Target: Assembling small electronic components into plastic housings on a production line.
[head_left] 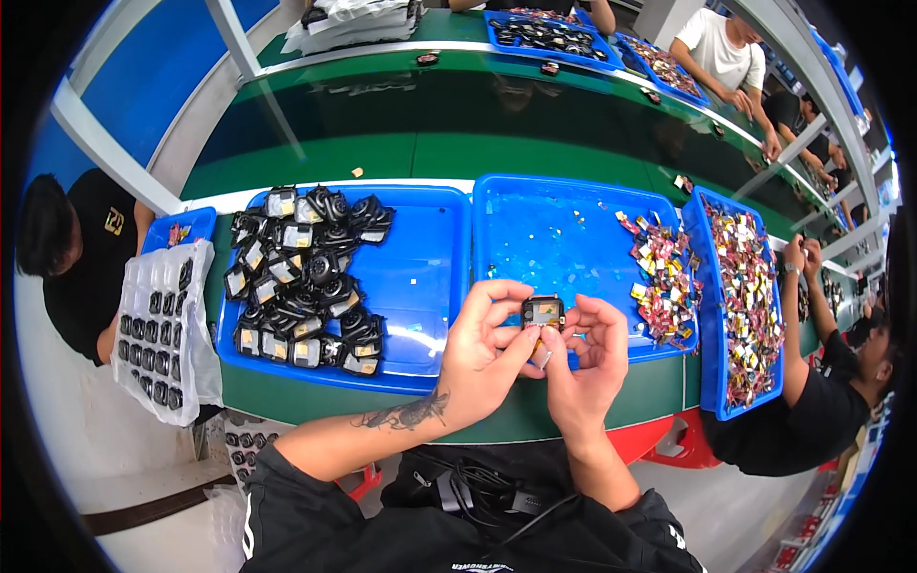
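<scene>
Tray (415, 253) of black housings (328, 267)

The thumbs of the left hand (478, 368) and right hand (589, 374) cover the lower part of the black casing (543, 310), and I can't make out what the small silvery piece (542, 359) by the thumb tips is. In the left blue tray (415, 258), the black units (330, 267) overlap so much that the lowest are buried. The blue scraps (570, 279) in the middle tray (481, 234) are too tiny to name. On the far side, a co-worker (601, 14) is cut off above the arms; distant people (841, 167) at right blur together.
</scene>
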`<control>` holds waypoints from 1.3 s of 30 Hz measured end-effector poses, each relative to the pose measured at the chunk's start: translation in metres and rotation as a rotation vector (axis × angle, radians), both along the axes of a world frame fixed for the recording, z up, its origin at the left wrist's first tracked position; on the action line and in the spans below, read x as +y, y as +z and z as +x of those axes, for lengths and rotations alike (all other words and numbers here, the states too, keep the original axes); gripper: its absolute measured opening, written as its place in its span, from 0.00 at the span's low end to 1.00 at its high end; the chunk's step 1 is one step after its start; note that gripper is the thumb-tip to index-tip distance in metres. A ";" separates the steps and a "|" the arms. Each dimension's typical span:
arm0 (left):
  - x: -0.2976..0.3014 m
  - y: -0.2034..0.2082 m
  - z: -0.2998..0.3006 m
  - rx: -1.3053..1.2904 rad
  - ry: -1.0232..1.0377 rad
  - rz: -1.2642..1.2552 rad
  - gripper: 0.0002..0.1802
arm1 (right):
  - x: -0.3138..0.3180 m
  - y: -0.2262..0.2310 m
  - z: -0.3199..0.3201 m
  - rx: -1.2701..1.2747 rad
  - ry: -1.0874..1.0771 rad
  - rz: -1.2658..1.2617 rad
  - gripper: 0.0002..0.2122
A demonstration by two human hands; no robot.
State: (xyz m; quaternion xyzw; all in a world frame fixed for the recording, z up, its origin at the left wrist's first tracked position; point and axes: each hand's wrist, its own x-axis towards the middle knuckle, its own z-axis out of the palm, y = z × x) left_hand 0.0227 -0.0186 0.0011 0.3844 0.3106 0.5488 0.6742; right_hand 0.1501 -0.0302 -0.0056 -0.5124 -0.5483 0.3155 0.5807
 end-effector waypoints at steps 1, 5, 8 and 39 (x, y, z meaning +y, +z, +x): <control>0.001 0.001 0.001 -0.001 0.002 -0.001 0.20 | 0.001 0.000 0.000 -0.001 -0.008 -0.006 0.21; 0.000 -0.002 0.002 -0.010 0.005 0.019 0.21 | 0.003 0.009 0.005 0.239 0.095 -0.134 0.20; 0.000 -0.007 0.001 0.009 0.008 0.059 0.21 | 0.005 0.009 0.005 0.204 0.085 -0.095 0.19; 0.015 0.016 -0.201 1.905 0.423 0.361 0.34 | 0.309 -0.019 0.073 -0.676 0.027 -0.344 0.22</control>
